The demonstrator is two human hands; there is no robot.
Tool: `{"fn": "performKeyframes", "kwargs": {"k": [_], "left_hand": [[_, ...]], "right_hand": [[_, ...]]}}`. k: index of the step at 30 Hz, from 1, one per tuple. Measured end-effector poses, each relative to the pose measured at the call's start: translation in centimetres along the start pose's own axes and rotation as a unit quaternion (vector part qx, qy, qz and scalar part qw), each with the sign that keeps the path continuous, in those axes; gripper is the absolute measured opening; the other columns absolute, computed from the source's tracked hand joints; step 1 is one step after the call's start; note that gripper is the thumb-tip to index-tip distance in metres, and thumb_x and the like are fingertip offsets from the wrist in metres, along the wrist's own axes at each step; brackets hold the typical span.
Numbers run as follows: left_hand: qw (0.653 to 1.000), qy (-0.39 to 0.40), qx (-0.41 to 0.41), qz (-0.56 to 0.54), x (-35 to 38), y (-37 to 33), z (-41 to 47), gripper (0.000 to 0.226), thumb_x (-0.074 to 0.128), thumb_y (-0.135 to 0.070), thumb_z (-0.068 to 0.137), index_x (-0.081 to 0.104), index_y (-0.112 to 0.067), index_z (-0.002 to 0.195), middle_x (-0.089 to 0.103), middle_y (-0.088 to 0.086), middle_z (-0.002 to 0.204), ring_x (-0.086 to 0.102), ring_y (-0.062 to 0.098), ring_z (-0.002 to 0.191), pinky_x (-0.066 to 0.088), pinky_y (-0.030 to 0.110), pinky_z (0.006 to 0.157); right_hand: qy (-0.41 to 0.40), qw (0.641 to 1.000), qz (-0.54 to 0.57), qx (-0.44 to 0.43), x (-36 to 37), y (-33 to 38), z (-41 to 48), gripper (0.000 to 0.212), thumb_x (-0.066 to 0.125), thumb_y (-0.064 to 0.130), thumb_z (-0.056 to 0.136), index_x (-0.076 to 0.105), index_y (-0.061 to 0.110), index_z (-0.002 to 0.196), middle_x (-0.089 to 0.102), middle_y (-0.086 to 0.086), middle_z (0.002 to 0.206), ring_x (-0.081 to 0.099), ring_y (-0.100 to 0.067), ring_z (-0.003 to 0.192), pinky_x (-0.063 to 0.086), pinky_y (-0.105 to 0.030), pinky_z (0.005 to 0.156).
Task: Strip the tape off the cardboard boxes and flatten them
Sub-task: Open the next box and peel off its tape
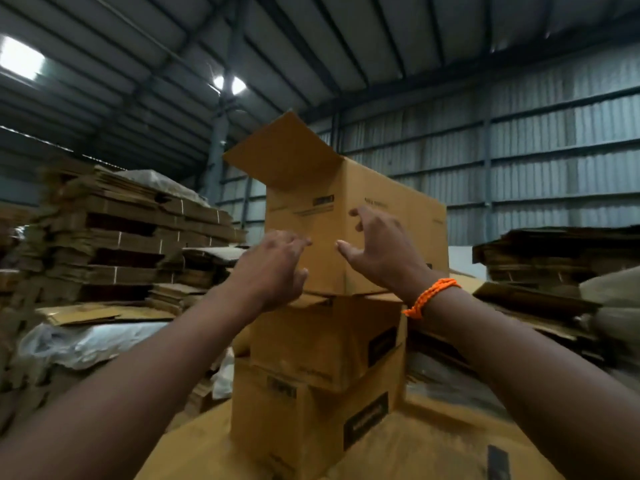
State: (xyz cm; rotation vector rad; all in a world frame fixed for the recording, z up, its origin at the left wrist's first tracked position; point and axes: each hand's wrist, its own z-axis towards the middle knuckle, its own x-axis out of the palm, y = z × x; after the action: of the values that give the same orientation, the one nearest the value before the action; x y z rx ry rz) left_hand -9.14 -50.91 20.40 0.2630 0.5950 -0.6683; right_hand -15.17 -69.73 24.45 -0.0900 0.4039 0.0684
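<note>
I am looking up at a stack of three cardboard boxes in a warehouse, and both my arms are stretched out toward the top box [381, 216]. That box sits on the middle box [322, 341], turned at a slight angle to it, and one of its upper flaps [284, 150] stands open, tilted up and to the left. My left hand [273, 268] is spread with the fingers loosely curved, at the box's lower left corner; the fingertips look to be at or very near the cardboard, but I cannot tell whether they touch it. My right hand [377, 247] is also spread wide, thumb pointing left, held just in front of the box's front face, and it grasps nothing. An orange braided wristband [429, 296] circles my right wrist. The middle box rests in the open top of the bottom box [294, 410], which stands on flat brown cardboard sheets [433, 452]. Both lower boxes carry dark printed labels on their sides, too blurred to read. To the left rises a tall pile of flattened cartons [121, 237], with clear plastic sheeting [79, 341] lying below it. To the right lies another pile of flattened cardboard [554, 258] against the corrugated metal wall [554, 133]. I cannot make out any tape on the boxes from here.
</note>
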Motion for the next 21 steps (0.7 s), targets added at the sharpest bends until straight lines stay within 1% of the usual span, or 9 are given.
{"fn": "performKeyframes", "kwargs": {"k": [6, 8, 10, 12, 14, 15, 17, 19, 21], "left_hand": [[0.998, -0.059, 0.016, 0.015, 0.2, 5.6, 5.1, 0.065, 0.061, -0.033, 0.097, 0.032, -0.028, 0.154, 0.036, -0.001, 0.157, 0.033, 0.02, 0.145, 0.041, 0.041, 0.113], [0.997, -0.076, 0.011, 0.027, -0.4, 6.8, 6.5, 0.065, 0.059, -0.036, 0.098, 0.031, -0.029, 0.156, 0.034, -0.001, 0.159, 0.031, 0.021, 0.147, 0.041, 0.043, 0.113], [0.996, -0.082, 0.005, 0.024, -0.6, 7.6, 7.6, 0.065, 0.058, -0.04, 0.099, 0.03, -0.03, 0.156, 0.035, -0.002, 0.159, 0.031, 0.021, 0.147, 0.041, 0.044, 0.113], [0.996, -0.08, -0.017, -0.029, -0.6, 7.5, 8.0, 0.061, 0.055, -0.044, 0.1, 0.034, -0.028, 0.155, 0.039, 0.0, 0.157, 0.037, 0.022, 0.144, 0.041, 0.045, 0.112], [0.973, -0.071, -0.079, -0.206, -0.7, 6.7, 7.6, 0.053, 0.047, -0.05, 0.103, 0.045, -0.022, 0.148, 0.05, 0.006, 0.149, 0.049, 0.026, 0.134, 0.044, 0.046, 0.109], [0.93, -0.054, -0.126, -0.342, -0.8, 6.3, 7.2, 0.055, 0.039, -0.057, 0.104, 0.049, -0.021, 0.143, 0.055, 0.011, 0.144, 0.053, 0.029, 0.128, 0.045, 0.048, 0.107], [0.772, 0.016, -0.22, -0.596, -1.1, 5.6, 6.2, 0.077, 0.024, -0.076, 0.097, 0.049, -0.019, 0.141, 0.056, 0.019, 0.139, 0.055, 0.039, 0.123, 0.047, 0.058, 0.104], [0.623, 0.086, -0.268, -0.73, -1.4, 4.8, 4.9, 0.102, 0.016, -0.089, 0.086, 0.042, -0.012, 0.148, 0.05, 0.03, 0.142, 0.049, 0.053, 0.128, 0.04, 0.068, 0.106], [0.545, 0.131, -0.277, -0.781, -2.4, 3.5, 3.7, 0.115, 0.012, -0.095, 0.078, 0.035, -0.012, 0.153, 0.044, 0.034, 0.147, 0.04, 0.059, 0.134, 0.029, 0.075, 0.109]], "right_hand": [[-0.116, 0.993, -0.021, -0.004, 3.6, 1.6, 14.6, 0.1, 0.078, 0.033, 0.082, 0.016, 0.013, 0.158, 0.042, -0.011, 0.151, 0.04, -0.033, 0.139, 0.04, -0.055, 0.11], [-0.063, 0.997, -0.024, 0.041, 4.2, 1.1, 16.7, 0.075, 0.076, 0.032, 0.084, 0.039, 0.018, 0.146, 0.057, -0.006, 0.135, 0.051, -0.032, 0.13, 0.029, -0.066, 0.113], [-0.05, 0.998, 0.006, 0.045, 4.7, 0.1, 17.1, 0.019, 0.07, 0.023, 0.088, 0.061, 0.025, 0.105, 0.067, 0.0, 0.102, 0.064, -0.029, 0.106, 0.029, -0.073, 0.109], [-0.094, 0.995, 0.037, 0.021, 4.6, -1.2, 16.5, 0.02, 0.063, 0.012, 0.091, 0.061, 0.027, 0.079, 0.064, 0.003, 0.082, 0.065, -0.024, 0.087, 0.045, -0.068, 0.098], [-0.123, 0.991, 0.045, -0.021, 3.9, -2.4, 15.3, 0.024, 0.059, 0.004, 0.094, 0.068, 0.02, 0.078, 0.062, -0.001, 0.083, 0.061, -0.02, 0.081, 0.056, -0.048, 0.085], [-0.136, 0.989, 0.044, -0.043, 3.3, -2.6, 14.5, 0.021, 0.058, 0.002, 0.095, 0.072, 0.014, 0.084, 0.062, -0.003, 0.088, 0.059, -0.02, 0.084, 0.055, -0.039, 0.082], [-0.17, 0.98, 0.077, -0.069, 1.8, -2.5, 12.7, 0.02, 0.057, 0.001, 0.094, 0.075, 0.01, 0.098, 0.063, -0.002, 0.097, 0.059, -0.021, 0.095, 0.05, -0.032, 0.083], [-0.207, 0.967, 0.123, -0.085, -0.2, -1.9, 10.9, 0.025, 0.057, -0.002, 0.091, 0.074, 0.012, 0.105, 0.062, 0.002, 0.101, 0.058, -0.022, 0.1, 0.051, -0.036, 0.085], [-0.219, 0.96, 0.132, -0.111, -2.3, -0.7, 8.8, 0.024, 0.058, 0.001, 0.091, 0.072, 0.012, 0.106, 0.062, 0.001, 0.103, 0.059, -0.023, 0.099, 0.053, -0.04, 0.082]]}}
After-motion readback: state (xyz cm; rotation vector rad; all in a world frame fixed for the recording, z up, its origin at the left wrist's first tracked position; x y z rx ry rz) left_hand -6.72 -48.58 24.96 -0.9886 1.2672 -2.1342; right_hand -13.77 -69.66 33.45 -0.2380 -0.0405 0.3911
